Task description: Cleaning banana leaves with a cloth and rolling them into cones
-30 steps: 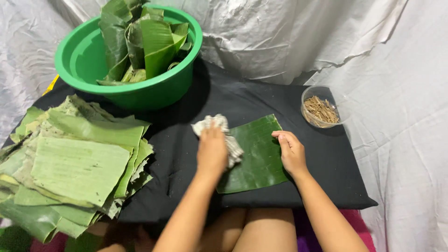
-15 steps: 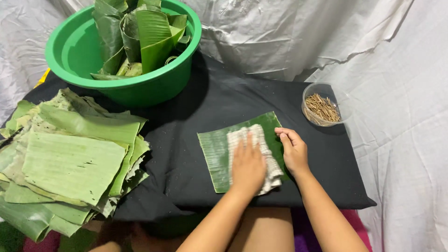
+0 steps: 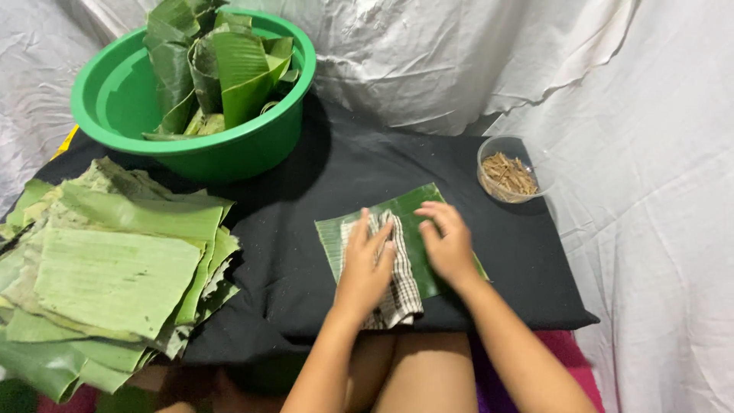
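Since 0.5 s ago the left hand (image 3: 365,264) has slid with the checked cloth from the right part of the leaf toward its left-centre, and the right hand (image 3: 449,243) has come from the leaf's right edge to nearer its middle.

Left hand: fingers spread and flat, palm down, pressing the crumpled white-and-dark checked cotton cloth (image 3: 397,289) onto the leaf — no pinch, just flat pressure. The cloth sticks out under the palm and hangs past the leaf's near edge.

Right hand: fingers loosely fanned, tips resting flat on the leaf just beside the cloth, gripping nothing.

Under both hands: 1 cut rectangular piece of dark green banana leaf (image 3: 417,210), lying flat on the black fabric mat (image 3: 321,183), roughly centre-right of the mat, tilted a little so its far right corner points toward the small bowl.

Further out:
- small clear round plastic bowl (image 3: 486,157) at the mat's far right corner, holding thin brown sticks (image 3: 511,174), well apart from the hands
- round green plastic basin (image 3: 115,95) at the far left of the mat, filled on its right side with rolled and folded dark green banana leaves (image 3: 229,65)
- stack of flat pale green banana leaf pieces (image 3: 107,268) at the left, overlapping the mat's left edge
- crumpled white sheet (image 3: 657,229) behind and to the right — it covers the surroundings
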